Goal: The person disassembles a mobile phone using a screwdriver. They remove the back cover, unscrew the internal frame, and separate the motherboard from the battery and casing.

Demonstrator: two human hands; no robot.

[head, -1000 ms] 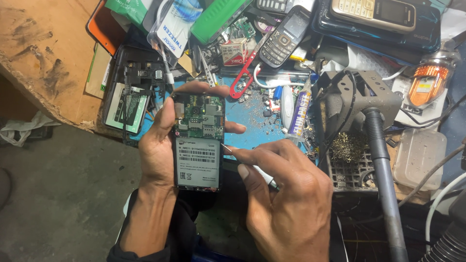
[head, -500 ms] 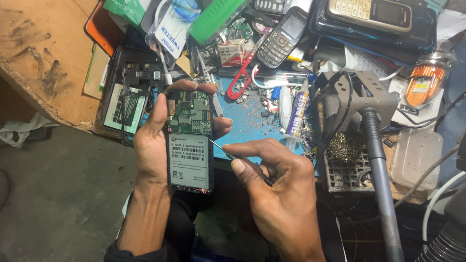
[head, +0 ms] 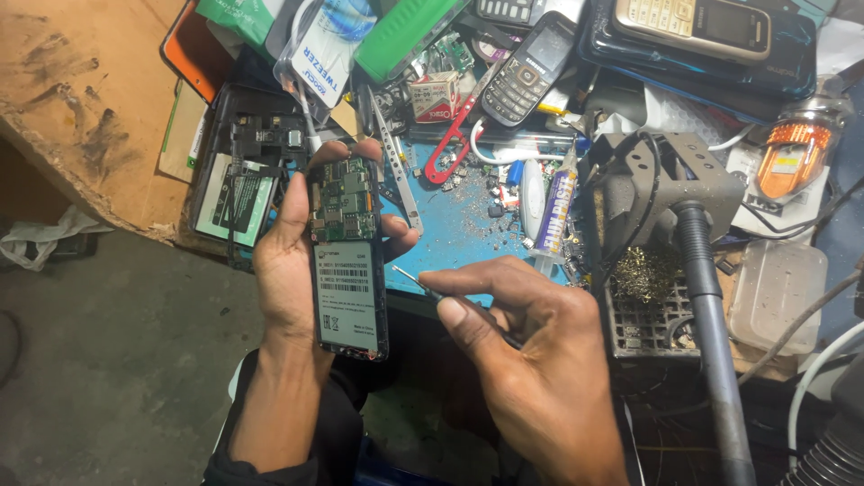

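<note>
My left hand [head: 286, 261] holds an opened mobile phone [head: 349, 256] upright, its back cover off. A green circuit board shows at the top and a white label below. My right hand [head: 531, 360] grips a thin screwdriver [head: 430, 290] between thumb and fingers. Its metal tip points left and sits just right of the phone's edge, close to my left fingertips. Both hands are over the front edge of a blue work mat [head: 454, 229].
The bench holds metal tweezers [head: 396, 171], red-handled scissors [head: 454, 135], a glue tube [head: 558, 211], several keypad phones [head: 526, 76], a dismantled phone shell [head: 243, 180], a soldering iron stand [head: 670, 193] with brass wool, and a clear plastic box [head: 774, 292]. Wooden bench top [head: 81, 99] lies at left.
Both hands have dropped slightly toward me with the phone. The screwdriver tip has pulled a little to the right, away from the phone's label.
</note>
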